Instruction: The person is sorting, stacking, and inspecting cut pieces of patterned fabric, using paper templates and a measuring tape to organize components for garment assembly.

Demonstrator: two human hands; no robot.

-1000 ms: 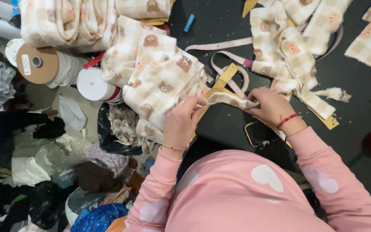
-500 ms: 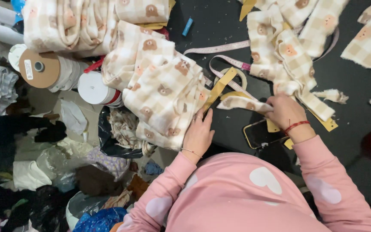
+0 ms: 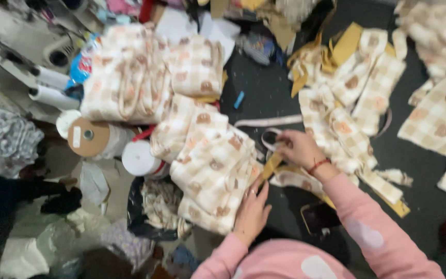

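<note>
White tape rolls (image 3: 139, 157), blue chalk (image 3: 239, 99), phone (image 3: 320, 217)

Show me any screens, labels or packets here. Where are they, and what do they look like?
Phone: dark screen, flat black rectangle on the black table, just right of the pink sleeve.
Label: small white rectangle on the brown cardboard end of the tape roll, far left.
Packet: crinkly blue one with red, top left; too blurred to tell more.

So the table (image 3: 264, 88) is black and pretty buried: stacks of checked bear-print fabric (image 3: 207, 155), cut pieces (image 3: 357, 98), mustard paper patterns (image 3: 347, 46). There's also a tape measure (image 3: 269, 122), blue chalk (image 3: 239, 99) and a phone (image 3: 318, 217) lying on it.
</note>
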